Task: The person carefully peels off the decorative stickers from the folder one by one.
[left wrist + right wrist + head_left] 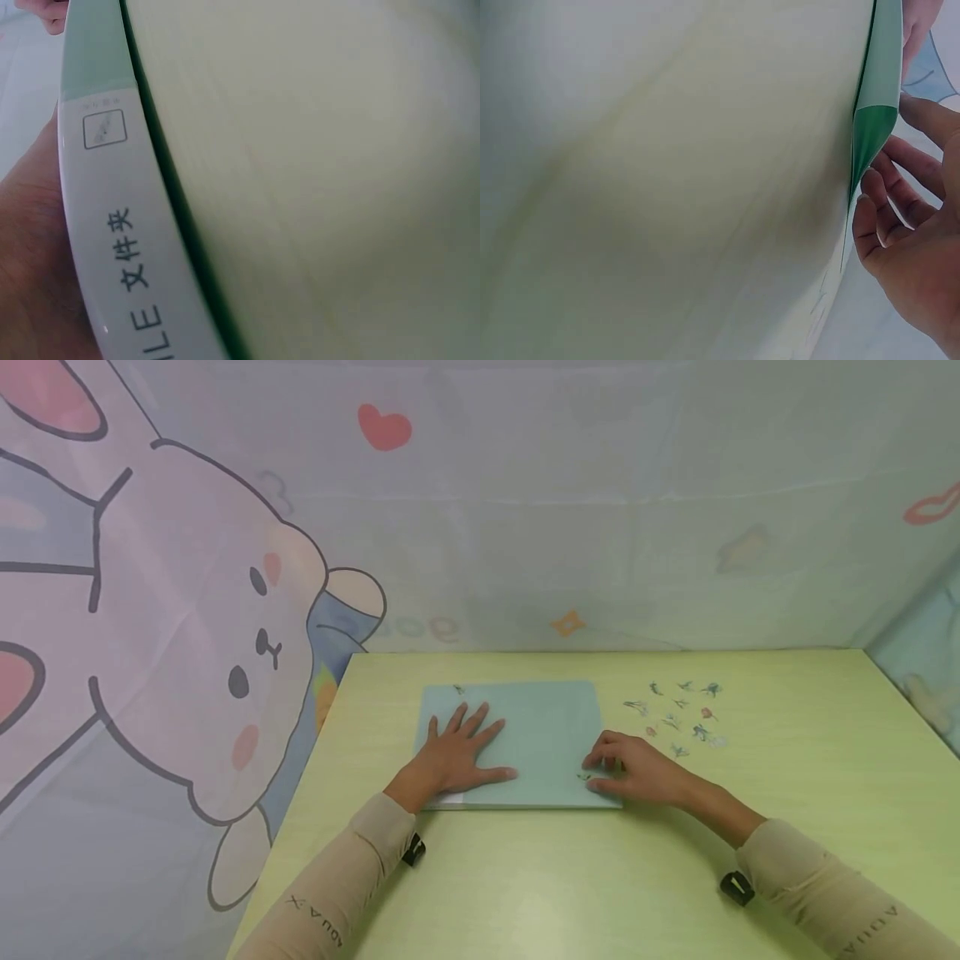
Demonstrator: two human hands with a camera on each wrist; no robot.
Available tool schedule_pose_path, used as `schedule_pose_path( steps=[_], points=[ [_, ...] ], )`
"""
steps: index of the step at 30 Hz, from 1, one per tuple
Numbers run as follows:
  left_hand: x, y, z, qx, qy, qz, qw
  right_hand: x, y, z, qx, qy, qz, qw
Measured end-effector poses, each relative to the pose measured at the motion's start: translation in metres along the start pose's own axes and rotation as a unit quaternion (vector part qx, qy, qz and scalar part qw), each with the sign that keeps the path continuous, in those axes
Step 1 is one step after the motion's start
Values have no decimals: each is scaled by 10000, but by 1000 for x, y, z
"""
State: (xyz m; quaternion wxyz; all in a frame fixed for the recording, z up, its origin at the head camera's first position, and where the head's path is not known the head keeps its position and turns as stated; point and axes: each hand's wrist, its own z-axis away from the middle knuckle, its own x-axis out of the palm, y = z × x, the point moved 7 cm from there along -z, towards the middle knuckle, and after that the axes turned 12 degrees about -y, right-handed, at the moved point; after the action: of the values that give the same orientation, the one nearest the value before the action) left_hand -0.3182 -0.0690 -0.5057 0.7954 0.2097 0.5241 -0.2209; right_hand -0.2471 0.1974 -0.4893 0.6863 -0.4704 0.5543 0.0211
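A pale green file folder (551, 718) lies on the table, its white-labelled spine (112, 180) toward me. My left hand (457, 760) rests on the folder's left half, fingers spread. At its lower right corner is a small green leafy sticker (583, 777). My right hand (637, 768) is at that corner, with thumb and forefinger on either side of the sticker and a gap between their tips. In the right wrist view, the right hand's loosely bent fingers (892, 195) are beside the folder's edge. Another small plant-like sticker (459, 690) sits near the folder's upper left corner.
Several small flower and leaf stickers (671, 721) are scattered on the yellow-green table (517, 877) to the right of the folder. A cloth backdrop (525, 527) with a cartoon rabbit hangs behind and left of the table.
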Motion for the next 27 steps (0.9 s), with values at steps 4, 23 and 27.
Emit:
schedule_pose_path(
  steps=[4,23,27],
  points=[
    [-1,0,0,-4,-4,23,10000,1,0,-2,-52,-83,-38,9999],
    [0,0,1,-4,-47,44,10000,2,-3,-1,23,-243,-284,9993],
    [0,0,1,-13,-51,62,10000,2,-4,-1,7,-178,-362,9992]
  ],
)
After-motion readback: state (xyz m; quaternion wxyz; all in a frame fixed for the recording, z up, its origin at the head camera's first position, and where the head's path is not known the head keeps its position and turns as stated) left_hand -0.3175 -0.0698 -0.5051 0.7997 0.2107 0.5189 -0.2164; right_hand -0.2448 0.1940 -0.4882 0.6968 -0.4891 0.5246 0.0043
